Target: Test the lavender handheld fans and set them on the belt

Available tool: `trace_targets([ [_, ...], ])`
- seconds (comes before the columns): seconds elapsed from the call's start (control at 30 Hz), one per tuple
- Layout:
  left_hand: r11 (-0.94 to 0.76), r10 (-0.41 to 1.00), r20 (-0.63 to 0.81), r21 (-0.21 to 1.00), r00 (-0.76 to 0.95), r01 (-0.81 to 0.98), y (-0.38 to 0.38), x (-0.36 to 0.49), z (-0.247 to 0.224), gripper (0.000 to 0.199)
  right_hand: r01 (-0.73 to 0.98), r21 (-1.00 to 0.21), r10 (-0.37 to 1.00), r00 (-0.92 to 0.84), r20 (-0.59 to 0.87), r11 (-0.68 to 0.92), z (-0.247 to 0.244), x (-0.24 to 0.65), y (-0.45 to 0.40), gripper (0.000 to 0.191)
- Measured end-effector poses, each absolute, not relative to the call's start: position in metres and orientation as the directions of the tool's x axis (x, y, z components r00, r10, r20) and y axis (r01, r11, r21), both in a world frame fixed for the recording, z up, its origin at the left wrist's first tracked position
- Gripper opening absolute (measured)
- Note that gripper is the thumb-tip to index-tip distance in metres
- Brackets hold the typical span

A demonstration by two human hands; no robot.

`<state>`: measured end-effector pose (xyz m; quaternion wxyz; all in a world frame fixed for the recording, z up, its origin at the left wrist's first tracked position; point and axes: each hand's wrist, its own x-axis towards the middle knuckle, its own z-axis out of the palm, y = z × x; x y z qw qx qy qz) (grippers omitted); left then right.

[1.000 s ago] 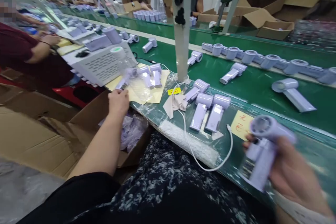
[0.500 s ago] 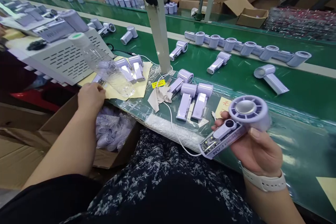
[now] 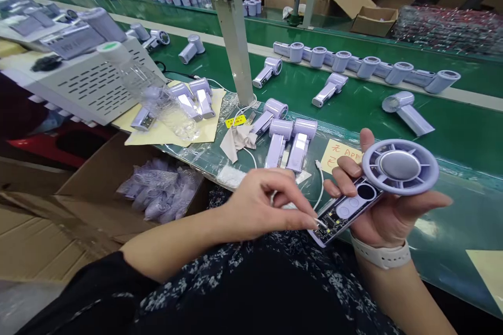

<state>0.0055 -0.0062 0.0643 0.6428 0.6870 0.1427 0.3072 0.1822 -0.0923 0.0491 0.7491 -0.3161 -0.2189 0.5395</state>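
Left hand (image 3: 261, 204) now at fan (image 3: 377, 180) (right hand (image 3: 389, 209) holding), cable (image 3: 320, 191) pinched.

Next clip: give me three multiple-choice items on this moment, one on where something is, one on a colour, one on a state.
1. Where does the right hand hold the lilac fan?
A. Above the near edge of the belt
B. Inside the cardboard box
C. On the grey machine

2. What colour is the conveyor belt?
A. Red
B. Green
C. Black

3. What is the left hand doing?
A. Resting flat on the lap
B. Pinching a white cable plug at the fan's handle end
C. Lifting a bottle

Answers: 1 A, the fan sits in the palm over the belt's edge; 2 B, its surface is green; 3 B, fingertips meet the handle's tip.
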Motion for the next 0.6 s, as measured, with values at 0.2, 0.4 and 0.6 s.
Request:
trace_targets([
  [0.2, -0.104, 0.544, 0.181, 0.984, 0.82, -0.148, -0.02, 0.034, 0.056, 0.018, -0.534, -0.773, 0.898, 0.428, 0.101, 0.341, 0.04, 0.184, -0.098, 0.082],
  [0.4, -0.102, 0.6, 0.013, 0.993, 0.8, 0.061, -0.02, 0.038, 0.028, 0.034, -0.518, -0.785, 0.889, 0.45, 0.086, 0.339, 0.03, 0.179, -0.103, 0.071],
  [0.6, 0.467, 0.206, -0.119, 0.884, 0.971, 0.009, -0.002, -0.001, 0.019, 0.048, -0.193, -0.981, 0.996, 0.087, -0.006, 0.011, 0.028, 0.225, -0.085, 0.056],
])
